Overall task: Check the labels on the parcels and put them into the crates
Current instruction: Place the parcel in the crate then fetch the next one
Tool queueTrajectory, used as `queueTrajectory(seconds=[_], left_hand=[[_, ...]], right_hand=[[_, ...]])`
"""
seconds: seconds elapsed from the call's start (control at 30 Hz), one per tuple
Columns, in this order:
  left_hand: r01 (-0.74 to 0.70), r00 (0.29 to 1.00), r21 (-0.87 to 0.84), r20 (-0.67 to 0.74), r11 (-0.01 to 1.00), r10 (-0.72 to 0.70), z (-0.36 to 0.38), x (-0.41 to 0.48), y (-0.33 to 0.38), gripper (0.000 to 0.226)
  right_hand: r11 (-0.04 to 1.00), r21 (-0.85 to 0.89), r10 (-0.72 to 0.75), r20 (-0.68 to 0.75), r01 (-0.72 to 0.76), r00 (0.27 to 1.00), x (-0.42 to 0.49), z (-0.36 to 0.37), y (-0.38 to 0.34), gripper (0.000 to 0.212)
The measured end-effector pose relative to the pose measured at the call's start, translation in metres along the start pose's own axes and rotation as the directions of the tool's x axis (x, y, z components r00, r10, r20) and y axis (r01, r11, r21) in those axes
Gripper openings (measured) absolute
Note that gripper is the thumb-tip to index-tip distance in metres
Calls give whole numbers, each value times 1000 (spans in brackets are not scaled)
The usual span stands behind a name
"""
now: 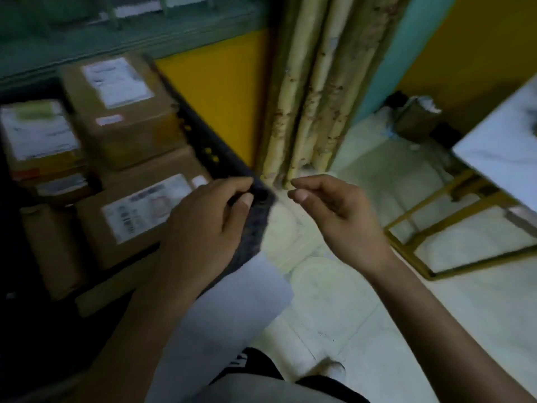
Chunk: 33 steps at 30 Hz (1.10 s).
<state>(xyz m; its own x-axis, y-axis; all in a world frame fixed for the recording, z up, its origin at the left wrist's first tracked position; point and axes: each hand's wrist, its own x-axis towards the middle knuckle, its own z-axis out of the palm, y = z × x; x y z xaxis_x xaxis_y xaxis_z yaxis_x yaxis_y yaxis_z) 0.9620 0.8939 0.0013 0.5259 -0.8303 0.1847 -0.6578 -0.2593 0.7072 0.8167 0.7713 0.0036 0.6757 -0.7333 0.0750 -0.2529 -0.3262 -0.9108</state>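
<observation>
Gripping the dark, perforated rim of the crate [203, 135] at its near right corner, the left hand [203, 228] curls thumb and fingers round the edge. Just left of that hand, inside the crate, lie boxy brown cardboard parcels [139, 216], each bearing a white printed label. The right hand [340, 216] hovers beside the corner over the pale floor [334, 315], fingers loosely curled, holding nothing.

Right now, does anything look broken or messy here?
Yes. The pale poles in the corner look damaged: they have brown patches where the paint has flaked off. The parcels in the dark crate lie flat with their labels up, and nothing looks spilled.
</observation>
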Motion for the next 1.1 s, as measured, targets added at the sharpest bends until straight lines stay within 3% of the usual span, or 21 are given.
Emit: queueTrajectory(seconds=[0.17,0.27,0.43,0.53,0.77,0.97,1.1], left_hand=[[-132,957,-288,213,948,198,88,15,91,45],[-161,905,-456,285,875,315,153,14,161,52],[-116,818,-618,384,777,427,254,-13,274,37],[-50,767,-667,451,743,456,309,-38,330,35],[33,676,-633,584,773,450,409,-83,424,65],[63,621,-625,635,778,460,488,-84,493,56],[95,618,-670,620,737,484,550,-70,544,55]], right_hand=[[994,-10,95,-348,-105,933,-72,-107,30,12],[988,15,133,-565,-152,814,-133,-185,45,14],[990,15,95,-810,-140,579,-240,-308,71,29],[984,78,147,-870,-162,470,-298,-366,95,28],[958,243,277,-922,-153,272,-387,-459,141,45],[938,314,336,-928,-150,162,-418,-517,187,51],[938,309,332,-932,-158,146,-416,-583,218,55]])
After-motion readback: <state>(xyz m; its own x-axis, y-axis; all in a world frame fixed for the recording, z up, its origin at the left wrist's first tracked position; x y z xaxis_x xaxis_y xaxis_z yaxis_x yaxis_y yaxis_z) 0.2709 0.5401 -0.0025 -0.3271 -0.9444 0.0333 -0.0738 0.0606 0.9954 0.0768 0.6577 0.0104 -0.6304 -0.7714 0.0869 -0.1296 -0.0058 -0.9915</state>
